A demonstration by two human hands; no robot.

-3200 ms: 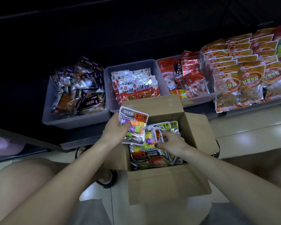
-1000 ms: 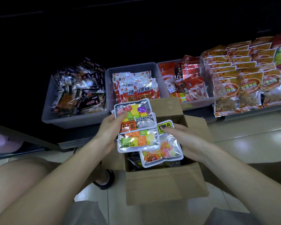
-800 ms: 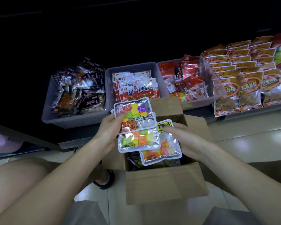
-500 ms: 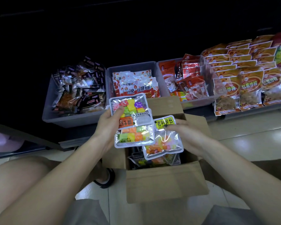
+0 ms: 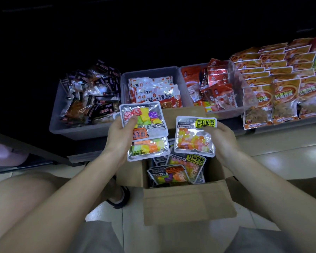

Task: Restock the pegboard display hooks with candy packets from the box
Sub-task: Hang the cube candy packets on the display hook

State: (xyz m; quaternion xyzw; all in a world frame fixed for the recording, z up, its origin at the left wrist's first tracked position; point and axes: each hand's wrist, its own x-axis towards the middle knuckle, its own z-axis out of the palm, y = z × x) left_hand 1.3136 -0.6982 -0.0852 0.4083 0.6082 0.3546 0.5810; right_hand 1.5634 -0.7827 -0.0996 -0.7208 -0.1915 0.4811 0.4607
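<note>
Left hand [image 5: 119, 136] pinches stacked cube-candy packets [image 5: 144, 130] above the cardboard box [image 5: 188, 203]; right hand [image 5: 224, 141] grips a jellybean packet [image 5: 194, 136] by its header — likely sorting flavours before hanging — no pegboard hooks visible.

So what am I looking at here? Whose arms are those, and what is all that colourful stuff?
The camera sits on a person's head and looks down, so those arms are their own. The left hand holds a stack of candy packets with square sweets. The right hand pinches one packet of round sweets by its yellow label. Below is an open cardboard box on the floor with more packets inside. Behind it stand grey bins full of other snacks, and orange bags lie in rows on the right. No hooks show in this picture.
</note>
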